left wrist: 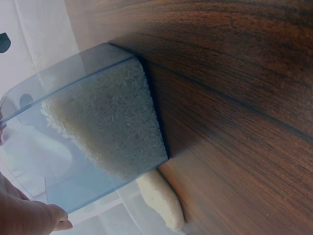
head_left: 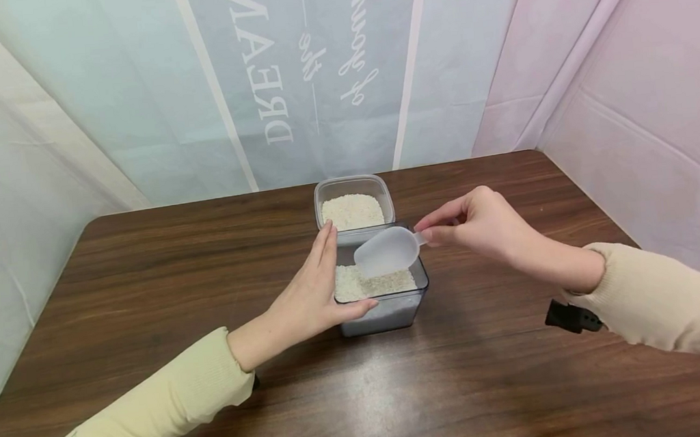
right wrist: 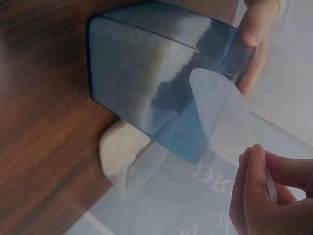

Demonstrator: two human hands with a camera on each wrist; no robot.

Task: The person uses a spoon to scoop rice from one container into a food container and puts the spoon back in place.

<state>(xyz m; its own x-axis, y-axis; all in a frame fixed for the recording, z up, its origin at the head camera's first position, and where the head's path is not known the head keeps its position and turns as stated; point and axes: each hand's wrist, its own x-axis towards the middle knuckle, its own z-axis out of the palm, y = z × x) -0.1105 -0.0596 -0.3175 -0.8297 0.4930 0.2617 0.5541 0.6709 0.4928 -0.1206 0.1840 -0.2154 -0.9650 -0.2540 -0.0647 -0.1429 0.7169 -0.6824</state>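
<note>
A clear, bluish rice container (head_left: 384, 315) stands on the table, partly filled with white rice (head_left: 349, 284). My left hand (head_left: 309, 287) holds its near left corner, thumb along the front rim and fingers along the left side. The thumb (left wrist: 49, 218) also shows at the rim in the left wrist view. My right hand (head_left: 480, 225) pinches the short handle of a translucent white scoop (head_left: 386, 251) between thumb and fingers. The scoop's bowl is tilted at the container's mouth, over the rice. In the right wrist view the scoop (right wrist: 220, 107) overlaps the container's open end.
Right behind the container stands a smaller clear tub (head_left: 318, 207) holding more white grains (head_left: 352, 211). Both are on a dark wooden table (head_left: 176, 280). A printed cloth backdrop (head_left: 326, 76) hangs behind the table, with pale cloth at both sides.
</note>
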